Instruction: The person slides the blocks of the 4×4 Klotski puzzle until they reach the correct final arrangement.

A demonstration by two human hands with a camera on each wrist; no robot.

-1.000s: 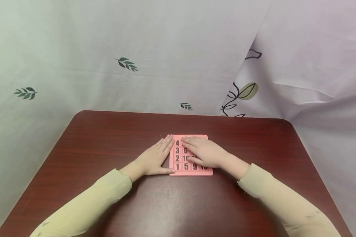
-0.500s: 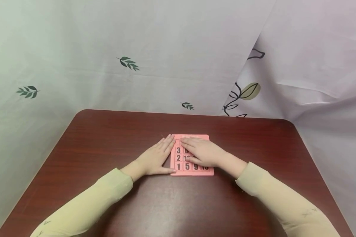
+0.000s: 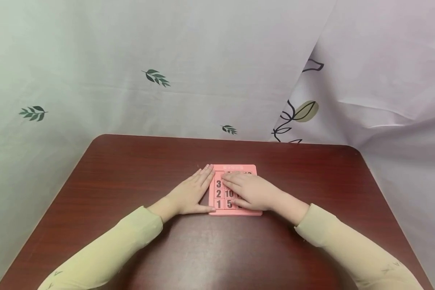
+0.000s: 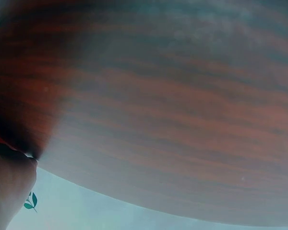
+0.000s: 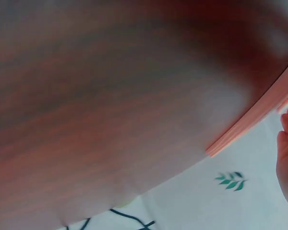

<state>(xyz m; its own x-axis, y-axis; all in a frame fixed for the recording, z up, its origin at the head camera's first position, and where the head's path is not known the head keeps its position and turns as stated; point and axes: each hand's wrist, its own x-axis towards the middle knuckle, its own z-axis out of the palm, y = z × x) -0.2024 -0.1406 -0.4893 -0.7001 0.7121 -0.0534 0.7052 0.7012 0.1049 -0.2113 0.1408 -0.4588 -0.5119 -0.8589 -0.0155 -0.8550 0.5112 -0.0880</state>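
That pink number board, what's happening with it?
A person is working a pink sliding number puzzle lying flat on a dark wooden table. The left hand lies flat against the puzzle's left edge. The right hand rests on the tiles, fingers stretched over them. Tiles 3, 2, 1, 10 and 5 show on the left side; the top-left square looks empty.

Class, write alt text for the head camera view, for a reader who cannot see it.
Two hands work a pink number-tile puzzle on a dark wooden table: the left hand lies flat against its left edge, and the right hand rests on the tiles. Pale cloth with leaf prints hangs behind.
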